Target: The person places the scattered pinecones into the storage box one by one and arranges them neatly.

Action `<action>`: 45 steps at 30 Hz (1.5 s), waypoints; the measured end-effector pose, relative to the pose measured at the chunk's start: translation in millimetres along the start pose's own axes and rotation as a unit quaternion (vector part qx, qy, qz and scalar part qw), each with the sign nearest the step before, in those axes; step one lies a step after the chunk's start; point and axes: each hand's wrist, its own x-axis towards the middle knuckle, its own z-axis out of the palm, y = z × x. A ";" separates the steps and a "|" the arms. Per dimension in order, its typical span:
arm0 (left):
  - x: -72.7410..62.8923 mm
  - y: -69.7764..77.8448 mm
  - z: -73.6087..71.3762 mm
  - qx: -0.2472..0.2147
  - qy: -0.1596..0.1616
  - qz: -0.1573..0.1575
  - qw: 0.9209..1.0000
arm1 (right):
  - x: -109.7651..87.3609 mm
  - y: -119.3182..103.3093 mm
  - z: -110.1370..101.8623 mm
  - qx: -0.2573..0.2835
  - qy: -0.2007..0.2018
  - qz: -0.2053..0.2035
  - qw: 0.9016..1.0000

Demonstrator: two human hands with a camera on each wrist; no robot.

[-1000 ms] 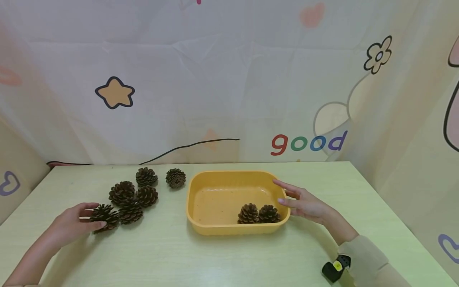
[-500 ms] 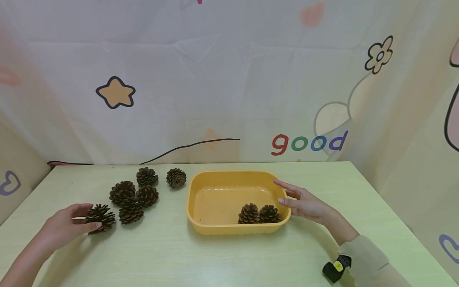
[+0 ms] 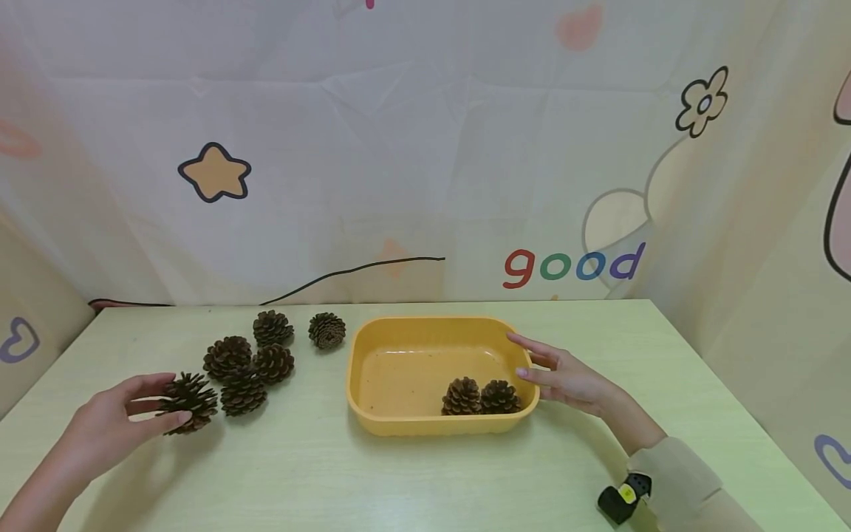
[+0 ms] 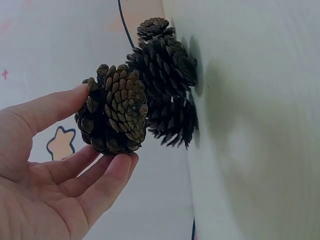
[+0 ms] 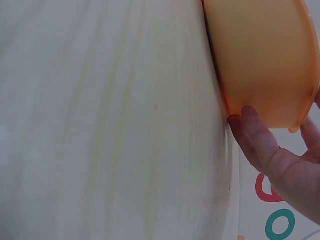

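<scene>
Pinecone, just above the table: your left hand clamps it between thumb and fingers, your right hand rests spread-fingered against the tub; apparently lifting, next needing a steady grip.

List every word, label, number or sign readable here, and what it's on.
"good", multicoloured, on the backdrop, head view.
"o", green, beside part of a red letter, same backdrop, right wrist view.
Pink mark, backdrop's top, head view: cut off, unreadable.
Black device, head view: any print too small to read.
Pine cones and yellow tub: none visible.
</scene>
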 end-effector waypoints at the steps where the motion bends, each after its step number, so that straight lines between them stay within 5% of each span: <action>1: -1.2 2.0 0.3 -0.001 0.003 0.001 1.000 | 0.0 0.0 0.0 0.000 0.000 0.000 1.000; 21: -6.9 43.8 12.7 -0.056 0.009 0.036 0.998 | 0.4 0.6 -0.3 -0.001 0.000 -0.001 1.000; 45: 0.5 99.5 36.9 -0.159 -0.010 0.106 0.982 | -1.9 -3.3 1.2 0.000 -0.001 -0.004 1.000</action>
